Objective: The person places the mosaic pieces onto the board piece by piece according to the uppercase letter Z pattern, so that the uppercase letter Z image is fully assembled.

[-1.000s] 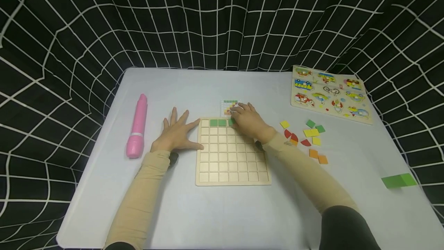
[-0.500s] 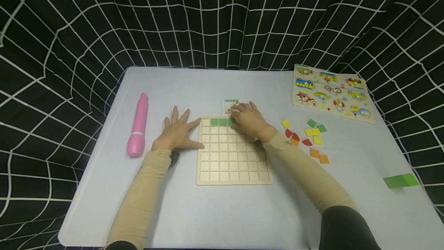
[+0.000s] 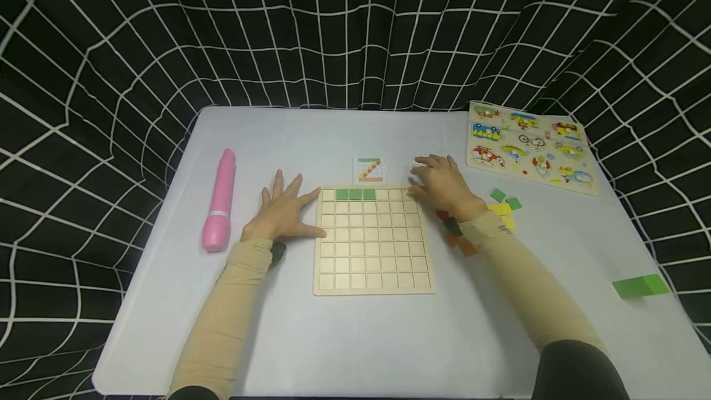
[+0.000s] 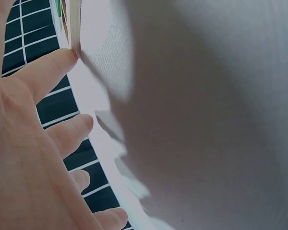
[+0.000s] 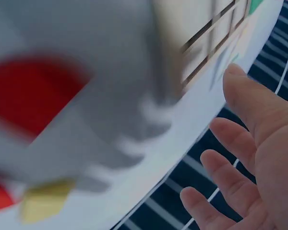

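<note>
A square wooden grid board (image 3: 371, 236) lies in the middle of the table, with three green square tiles (image 3: 355, 194) side by side in its far row. My left hand (image 3: 281, 210) is spread at the board's left side, thumb and index finger touching the edge; the left wrist view shows the index fingertip (image 4: 67, 56) against the board's edge. My right hand (image 3: 442, 185) hovers by the board's far right corner, fingers loosely bent and holding nothing. In the right wrist view its palm is bare, with a blurred red piece (image 5: 33, 91) below.
Beyond the board lies a small pattern card (image 3: 370, 170). Yellow tiles (image 3: 502, 210), loose green tiles (image 3: 498, 194) and orange tiles (image 3: 468, 248) lie to the right, partly behind my wrist. A vehicle puzzle board (image 3: 531, 148), a green block (image 3: 640, 287) and a pink wand-shaped object (image 3: 220, 201) stand farther out.
My right hand has left the third green tile in the far row and moved right, off the board's far edge. The card is uncovered. My left hand stays put.
</note>
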The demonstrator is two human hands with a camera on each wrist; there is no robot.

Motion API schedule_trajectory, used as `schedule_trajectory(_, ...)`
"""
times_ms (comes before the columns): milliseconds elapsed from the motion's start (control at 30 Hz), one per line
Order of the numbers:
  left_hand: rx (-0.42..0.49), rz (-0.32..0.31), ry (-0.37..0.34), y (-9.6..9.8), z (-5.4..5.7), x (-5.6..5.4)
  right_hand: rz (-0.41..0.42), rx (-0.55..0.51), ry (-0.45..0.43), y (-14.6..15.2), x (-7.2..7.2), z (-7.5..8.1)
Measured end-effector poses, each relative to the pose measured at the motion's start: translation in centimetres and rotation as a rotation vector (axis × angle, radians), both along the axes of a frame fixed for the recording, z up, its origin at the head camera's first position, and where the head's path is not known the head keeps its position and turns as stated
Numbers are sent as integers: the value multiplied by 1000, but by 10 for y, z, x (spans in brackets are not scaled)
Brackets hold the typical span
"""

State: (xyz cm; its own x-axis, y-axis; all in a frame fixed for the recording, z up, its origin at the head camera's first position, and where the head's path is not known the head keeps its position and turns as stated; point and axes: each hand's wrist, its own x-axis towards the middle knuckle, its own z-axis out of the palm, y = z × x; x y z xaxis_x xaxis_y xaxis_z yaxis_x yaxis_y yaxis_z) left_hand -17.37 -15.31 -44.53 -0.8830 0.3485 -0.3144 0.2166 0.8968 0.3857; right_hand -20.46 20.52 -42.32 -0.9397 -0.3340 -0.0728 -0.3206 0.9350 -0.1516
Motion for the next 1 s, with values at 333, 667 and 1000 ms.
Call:
schedule_trajectory(333,4,0,-8,0,1,2,-105,5,0,69,11,-9)
schedule_trajectory(667,24,8,-18,-1,1,0,-269,-5,-101,118,30,-13)
schedule_trajectory(1000,28,7,-18,-1,-1,-1,-308,21,-118,142,39,-8)
